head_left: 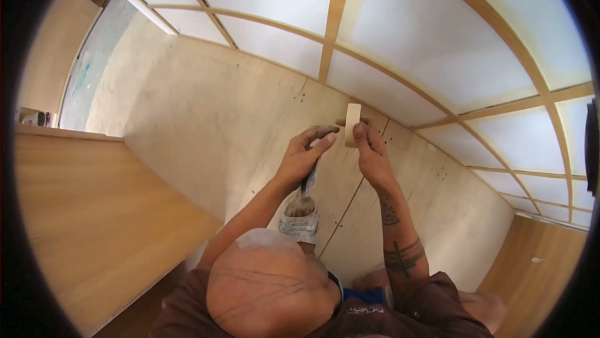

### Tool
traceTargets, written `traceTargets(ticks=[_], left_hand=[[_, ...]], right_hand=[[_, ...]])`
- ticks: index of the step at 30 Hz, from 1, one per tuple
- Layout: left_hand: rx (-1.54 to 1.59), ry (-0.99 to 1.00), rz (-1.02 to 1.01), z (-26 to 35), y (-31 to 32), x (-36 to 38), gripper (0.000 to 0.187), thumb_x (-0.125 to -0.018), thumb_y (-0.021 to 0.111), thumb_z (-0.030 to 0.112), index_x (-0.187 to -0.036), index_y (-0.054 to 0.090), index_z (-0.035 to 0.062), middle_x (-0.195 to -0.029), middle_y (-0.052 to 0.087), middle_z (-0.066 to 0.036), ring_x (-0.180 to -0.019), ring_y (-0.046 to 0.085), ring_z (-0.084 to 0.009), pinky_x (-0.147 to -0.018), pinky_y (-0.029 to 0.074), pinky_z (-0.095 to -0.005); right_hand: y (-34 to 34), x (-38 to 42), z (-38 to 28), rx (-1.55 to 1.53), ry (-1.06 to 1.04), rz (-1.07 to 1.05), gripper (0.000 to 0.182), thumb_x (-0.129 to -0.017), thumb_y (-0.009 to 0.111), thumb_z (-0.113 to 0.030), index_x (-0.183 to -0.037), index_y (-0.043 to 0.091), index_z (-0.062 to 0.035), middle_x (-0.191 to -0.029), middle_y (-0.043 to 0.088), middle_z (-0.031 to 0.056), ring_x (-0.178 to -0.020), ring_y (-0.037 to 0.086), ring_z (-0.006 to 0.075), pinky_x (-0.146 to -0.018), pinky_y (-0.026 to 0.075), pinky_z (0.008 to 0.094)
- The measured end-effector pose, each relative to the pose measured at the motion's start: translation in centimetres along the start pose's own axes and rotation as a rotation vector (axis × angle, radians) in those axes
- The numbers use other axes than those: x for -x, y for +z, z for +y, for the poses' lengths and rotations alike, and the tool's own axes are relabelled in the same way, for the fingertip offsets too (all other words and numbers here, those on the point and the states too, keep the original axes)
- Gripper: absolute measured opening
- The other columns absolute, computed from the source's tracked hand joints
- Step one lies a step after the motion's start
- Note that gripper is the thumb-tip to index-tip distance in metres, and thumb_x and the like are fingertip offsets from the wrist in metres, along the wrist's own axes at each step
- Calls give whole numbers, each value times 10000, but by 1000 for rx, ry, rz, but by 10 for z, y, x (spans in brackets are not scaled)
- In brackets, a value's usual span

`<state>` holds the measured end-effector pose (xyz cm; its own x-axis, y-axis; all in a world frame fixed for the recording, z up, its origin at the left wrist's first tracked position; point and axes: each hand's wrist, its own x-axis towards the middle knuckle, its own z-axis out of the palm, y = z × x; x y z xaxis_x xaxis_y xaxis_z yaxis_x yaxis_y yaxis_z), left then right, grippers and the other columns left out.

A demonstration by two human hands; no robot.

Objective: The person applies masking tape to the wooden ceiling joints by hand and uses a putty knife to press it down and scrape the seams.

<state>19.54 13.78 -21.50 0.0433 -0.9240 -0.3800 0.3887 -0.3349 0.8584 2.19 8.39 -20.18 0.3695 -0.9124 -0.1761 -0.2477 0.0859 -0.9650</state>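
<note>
My right hand [374, 153] grips a roll of masking tape [352, 126], held on edge with the thumb on its near side. Just left of the roll, my left hand [305, 155] has its thumb and fingers drawn together close to the tape. Whether a strip of tape sits between those fingertips cannot be made out. Something dark and grey [309, 180] shows beneath the left hand, too covered to name. Both hands hover over the plywood floor [250, 119].
A lattice of wooden strips with white panels [431, 44] runs along the far side. Wooden boards stand at the left [106, 219] and right [537, 269]. My foot in a pale, stained sandal [299, 222] rests below the hands. Dark screw heads and a seam mark the floor.
</note>
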Motion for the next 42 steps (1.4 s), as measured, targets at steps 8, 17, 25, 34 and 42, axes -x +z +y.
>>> traceTargets(ticks=[8,17,25,34,42], left_hand=[[-274,111,-175,-14,-2,-10,272,-977,737,169,-1179,683,-6,-1164,626,-23,-782,558,-85,-645,451,-258],[-552,362,-33,-29,-10,-12,188,-1001,680,114,-1145,640,0,-996,654,-79,-745,577,-90,-616,462,-264],[-729,579,216,-32,-7,-15,208,-964,694,118,-1133,650,5,-999,658,-140,-742,621,-256,-629,497,-355],[-706,343,317,-44,-6,-20,341,-977,706,269,-1193,673,8,-937,709,-161,-623,617,-243,-587,489,-363],[-755,579,301,-52,-34,-51,221,-995,656,199,-1121,693,21,-922,741,-156,-975,649,-305,-883,491,-427]], right_hand=[[13,2,25,-262,27,-54,494,-1128,423,-419,-1348,616,-21,-1361,608,102,-1278,562,235,-1123,412,387],[3,-3,21,136,113,212,327,-1020,685,-283,-1110,688,31,-1067,732,105,-940,693,197,-864,550,336],[10,8,3,-101,270,-217,405,-915,769,-95,-1257,577,8,-973,728,155,-863,696,175,-748,561,310],[3,15,19,29,325,-296,463,-903,646,77,-1349,585,-34,-1007,708,123,-946,683,182,-862,549,330],[-43,17,28,253,195,-251,280,-955,543,59,-1210,635,-10,-1074,675,65,-1059,632,170,-974,487,317]])
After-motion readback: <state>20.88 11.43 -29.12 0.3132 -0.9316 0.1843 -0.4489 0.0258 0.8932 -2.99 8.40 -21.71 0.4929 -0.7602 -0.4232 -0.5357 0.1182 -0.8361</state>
